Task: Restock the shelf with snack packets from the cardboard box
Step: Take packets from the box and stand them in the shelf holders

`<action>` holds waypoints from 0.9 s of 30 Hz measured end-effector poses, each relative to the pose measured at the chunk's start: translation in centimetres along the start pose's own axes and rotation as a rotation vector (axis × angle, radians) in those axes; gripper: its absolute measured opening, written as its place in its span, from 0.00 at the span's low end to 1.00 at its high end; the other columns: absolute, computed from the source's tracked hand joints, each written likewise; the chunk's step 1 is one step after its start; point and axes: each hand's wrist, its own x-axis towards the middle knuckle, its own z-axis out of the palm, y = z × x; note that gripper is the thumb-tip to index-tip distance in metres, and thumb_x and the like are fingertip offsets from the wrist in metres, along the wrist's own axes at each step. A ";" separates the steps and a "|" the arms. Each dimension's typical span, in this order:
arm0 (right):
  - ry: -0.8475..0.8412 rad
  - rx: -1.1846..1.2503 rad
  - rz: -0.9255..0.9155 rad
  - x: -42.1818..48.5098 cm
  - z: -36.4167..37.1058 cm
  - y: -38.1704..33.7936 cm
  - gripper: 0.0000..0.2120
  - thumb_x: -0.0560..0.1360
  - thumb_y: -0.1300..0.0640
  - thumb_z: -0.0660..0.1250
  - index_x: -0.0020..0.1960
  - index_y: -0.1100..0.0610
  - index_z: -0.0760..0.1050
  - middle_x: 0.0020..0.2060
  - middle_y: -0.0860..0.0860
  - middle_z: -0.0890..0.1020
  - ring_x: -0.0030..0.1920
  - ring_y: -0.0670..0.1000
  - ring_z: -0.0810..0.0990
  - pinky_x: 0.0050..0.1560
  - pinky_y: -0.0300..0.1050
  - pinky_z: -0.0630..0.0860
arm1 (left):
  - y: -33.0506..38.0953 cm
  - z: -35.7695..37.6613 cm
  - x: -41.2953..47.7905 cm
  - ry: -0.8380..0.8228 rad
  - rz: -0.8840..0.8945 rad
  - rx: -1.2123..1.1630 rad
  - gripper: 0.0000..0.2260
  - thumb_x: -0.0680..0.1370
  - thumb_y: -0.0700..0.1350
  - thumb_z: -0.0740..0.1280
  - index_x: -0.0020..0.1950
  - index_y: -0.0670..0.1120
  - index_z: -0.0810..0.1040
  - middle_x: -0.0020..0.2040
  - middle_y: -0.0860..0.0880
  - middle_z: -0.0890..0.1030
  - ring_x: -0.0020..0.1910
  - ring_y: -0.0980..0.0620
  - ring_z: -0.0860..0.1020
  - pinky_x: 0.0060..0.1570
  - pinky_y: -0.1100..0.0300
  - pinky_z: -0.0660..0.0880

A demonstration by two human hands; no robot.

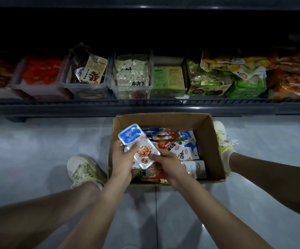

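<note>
Stock in hand: small stack of white foil snack packets [136, 142], blue header band above an orange printed picture. It is held above the left half of the open brown cardboard box [163, 118], which stands on the grey tiled floor [37, 141] just before the dark metal shelf [145, 103].

Left hand [122, 159]: fingers curled behind the stack, thumb laid over its front face, carrying the weight.

Right hand [167, 164]: fingertips pinching the lower end of the front packet, apparently seating it on the stack.

Orientation: long axis tilted, upper left to lower right; blue header end points up and left, toward the shelf; printed face toward the camera.

Box contents: many more loose packets [174, 146], white, blue and red, at mixed angles.

Shelf row, left to right:
- red packets in clear plastic tub [15, 83]
- brown-labelled packets in second clear tub [64, 83]
- pale packets in third clear tub [150, 76]
- green cartons [169, 81]
- heaped green and yellow bags [231, 65]

Step judged: gathering a handful. To do it well, square the edges, keep every header the same way, and keep the stack small enough for one hand. Confirm the matching slot first; none shows plainly.
</note>
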 end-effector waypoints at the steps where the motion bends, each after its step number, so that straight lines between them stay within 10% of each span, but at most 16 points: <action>1: -0.008 -0.037 -0.011 -0.2 0.2 0.2 0.05 0.76 0.62 0.68 0.50 0.58 0.81 0.40 0.54 0.84 0.34 0.50 0.79 0.30 0.40 0.78 | -0.1 -0.3 0.0 0.001 0.024 -0.002 0.14 0.73 0.34 0.71 0.56 0.43 0.74 0.51 0.46 0.81 0.46 0.52 0.81 0.45 0.59 0.79; 10: 0.229 0.129 0.024 3.7 -2.7 -0.2 0.07 0.76 0.61 0.68 0.53 0.61 0.79 0.49 0.57 0.84 0.45 0.54 0.83 0.36 0.43 0.78 | 1.5 -3.2 2.5 0.101 0.100 -0.029 0.18 0.72 0.32 0.71 0.58 0.43 0.70 0.52 0.46 0.80 0.51 0.46 0.80 0.50 0.51 0.78; 18: 0.257 0.201 0.108 10.1 -1.8 -0.4 0.06 0.76 0.62 0.68 0.53 0.60 0.78 0.44 0.57 0.83 0.39 0.54 0.82 0.34 0.45 0.80 | 2.8 -4.7 5.4 0.210 0.084 -0.008 0.21 0.72 0.37 0.73 0.62 0.43 0.71 0.57 0.47 0.81 0.51 0.49 0.81 0.42 0.57 0.78; 22: 0.274 0.264 0.136 13.3 0.0 -0.5 0.14 0.75 0.56 0.70 0.54 0.65 0.75 0.48 0.61 0.83 0.42 0.58 0.80 0.53 0.58 0.79 | 2.5 -4.7 6.3 0.214 0.093 0.049 0.20 0.73 0.40 0.73 0.63 0.45 0.71 0.53 0.52 0.80 0.47 0.55 0.81 0.37 0.62 0.77; 27: 0.446 0.361 0.169 15.7 1.1 -0.9 0.09 0.74 0.58 0.71 0.41 0.64 0.76 0.36 0.57 0.81 0.30 0.51 0.76 0.45 0.50 0.80 | 2.5 -5.1 7.2 0.210 0.097 0.086 0.19 0.73 0.42 0.72 0.62 0.49 0.71 0.50 0.58 0.80 0.43 0.60 0.81 0.33 0.68 0.75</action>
